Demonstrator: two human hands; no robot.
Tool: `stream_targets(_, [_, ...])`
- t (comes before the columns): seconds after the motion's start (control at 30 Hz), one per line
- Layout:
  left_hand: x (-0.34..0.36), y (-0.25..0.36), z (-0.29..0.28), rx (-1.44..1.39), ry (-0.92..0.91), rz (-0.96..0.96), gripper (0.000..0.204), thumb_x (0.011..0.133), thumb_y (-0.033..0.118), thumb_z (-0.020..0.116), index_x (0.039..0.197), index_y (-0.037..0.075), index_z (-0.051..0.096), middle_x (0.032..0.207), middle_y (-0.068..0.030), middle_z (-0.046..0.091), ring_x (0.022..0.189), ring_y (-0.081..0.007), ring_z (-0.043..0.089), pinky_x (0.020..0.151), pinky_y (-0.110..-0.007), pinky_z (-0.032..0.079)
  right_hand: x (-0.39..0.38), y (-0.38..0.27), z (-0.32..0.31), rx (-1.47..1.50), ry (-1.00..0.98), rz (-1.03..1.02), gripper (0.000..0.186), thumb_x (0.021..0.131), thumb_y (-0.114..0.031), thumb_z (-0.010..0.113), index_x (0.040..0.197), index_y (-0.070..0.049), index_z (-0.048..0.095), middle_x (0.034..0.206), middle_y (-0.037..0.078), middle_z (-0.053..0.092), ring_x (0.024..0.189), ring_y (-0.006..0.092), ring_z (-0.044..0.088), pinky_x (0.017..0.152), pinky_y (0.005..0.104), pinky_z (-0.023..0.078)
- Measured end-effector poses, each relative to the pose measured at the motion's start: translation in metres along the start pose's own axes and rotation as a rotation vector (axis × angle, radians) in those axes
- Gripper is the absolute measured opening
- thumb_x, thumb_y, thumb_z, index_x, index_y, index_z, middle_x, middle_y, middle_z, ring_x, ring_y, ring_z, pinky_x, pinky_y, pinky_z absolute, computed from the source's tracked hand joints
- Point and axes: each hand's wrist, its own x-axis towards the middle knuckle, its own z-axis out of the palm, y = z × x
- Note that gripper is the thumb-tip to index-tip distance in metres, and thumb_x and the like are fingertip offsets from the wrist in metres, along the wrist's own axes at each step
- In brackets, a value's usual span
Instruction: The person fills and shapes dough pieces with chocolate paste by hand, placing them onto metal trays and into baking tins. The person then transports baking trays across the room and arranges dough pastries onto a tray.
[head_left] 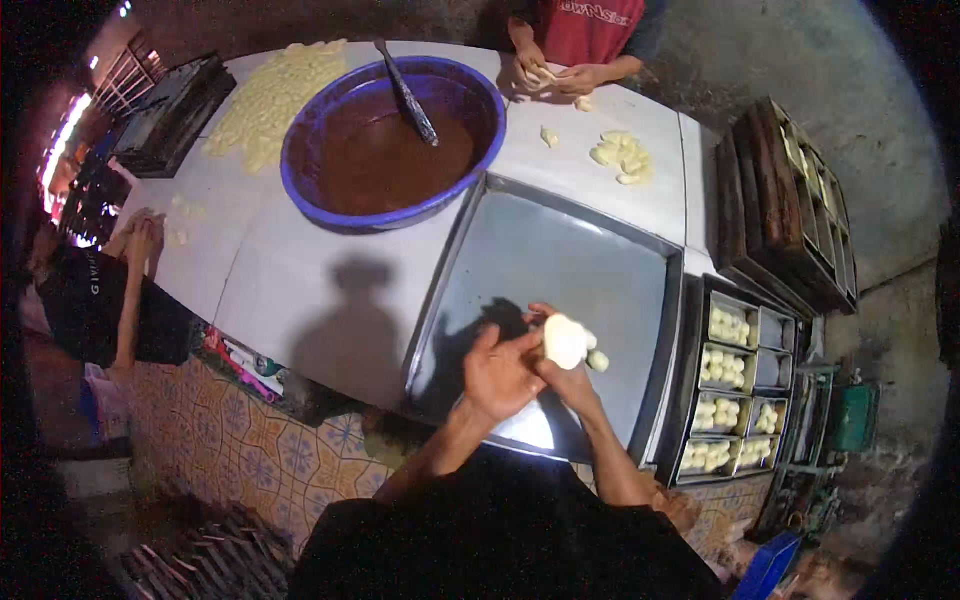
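Over the near edge of the metal baking tray (pixel 560 250), the left hand (pixel 500 375) and right hand (pixel 570 375) close together around a pale dough ball (pixel 565 340), fingers curled. Rolling it evenly between both palms should keep it round. Beyond the tray sits a blue basin of brown filling (pixel 395 135).

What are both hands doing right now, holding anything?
Left hand: fingers curled against the dough ball, helping hold it over the metal tray.
Right hand: closed under the same dough ball, cupping it.
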Motion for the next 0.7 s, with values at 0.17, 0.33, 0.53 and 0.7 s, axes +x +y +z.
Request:
stream_targets(0.17, [0.081,0.151,0.019,0.841,0.041,0.397,0.077,0.091,0.059,0.047,0.134,-0.005,0.041,0.117,-0.0203,0.06,0.105,-0.0247,0.06,0.087,-0.036,0.048,0.016,0.039,-0.012,0.198,-0.014,0.107,0.104,0.073,-0.076,0.056,0.149,-0.014,0.022,0.142,0.006,0.035,0.122,0.0167,0.037,0.088,0.0373,0.04])
stream_targets(0.33, [0.126,0.331,-0.026,2.363,0.768,0.18,0.085,0.092,0.069,0.021,0.123,-0.004,0.054,0.096,-0.0205,0.066,0.079,-0.0353,0.063,0.077,-0.045,0.047,0.018,0.06,0.0,0.324,0.127,0.119,0.094,0.078,-0.063,0.063,0.149,-0.017,0.021,0.14,0.006,0.038,0.114,0.0148,0.044,0.083,0.0345,0.044])
stream_targets(0.53, [0.147,0.243,0.017,2.268,0.591,-0.162,0.072,0.093,0.06,0.03,0.108,-0.002,0.063,0.089,-0.0219,0.064,0.08,-0.0358,0.061,0.075,-0.044,0.046,0.008,0.066,-0.022,0.391,0.412,0.192,0.076,0.09,-0.038,0.063,0.147,-0.007,0.024,0.133,0.007,0.046,0.109,0.013,0.048,0.083,0.0275,0.047])
stream_targets(0.7, [0.051,0.135,0.038,1.26,0.362,0.177,0.089,0.092,0.069,0.015,0.114,-0.004,0.061,0.107,-0.0147,0.066,0.095,-0.0224,0.063,0.088,-0.035,0.046,0.031,0.047,0.012,0.846,0.312,0.267,0.057,0.096,-0.025,0.054,0.141,0.003,0.031,0.12,0.013,0.057,0.095,0.0159,0.059,0.079,0.0259,0.05])
